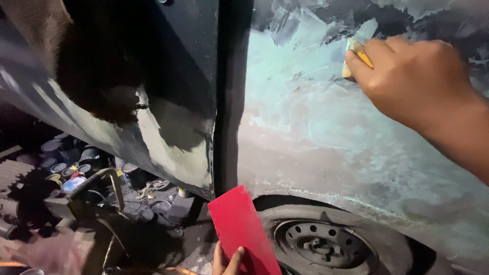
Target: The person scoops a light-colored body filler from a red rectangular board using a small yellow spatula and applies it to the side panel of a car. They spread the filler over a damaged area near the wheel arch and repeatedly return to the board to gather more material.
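Head view, angled down along the side of a car. Showed the right hand [412, 84] at upper right, fingers closed around a small yellow spreader [356, 58], with its edge pressed flat to the car panel [316, 142]. Showed that panel patched with pale green filler and grey streaks above the wheel arch. Found the left hand [226, 260] at the bottom edge, thumb and fingers pinched on the lower end of a flat red board [239, 229], held upright and apart from the bodywork, just in front of the wheel [326, 244].

Looked, by judgement, like smoothing of filler across the panel, midway through, with rough patches left around the spreader. Called, for any further pass, for even pressure, a low blade angle and a stroke that followed the panel's curve.

Showed a dark vertical door gap [232, 102] left of the filled area, a likely edge to stop short of. Showed a cluster of paint cans [66, 163] on the floor at lower left, beside a bent metal pipe [102, 178] and scattered clutter, all dim and partly blurred. Placed the wheel arch lip close beneath the work area, narrowing room below.
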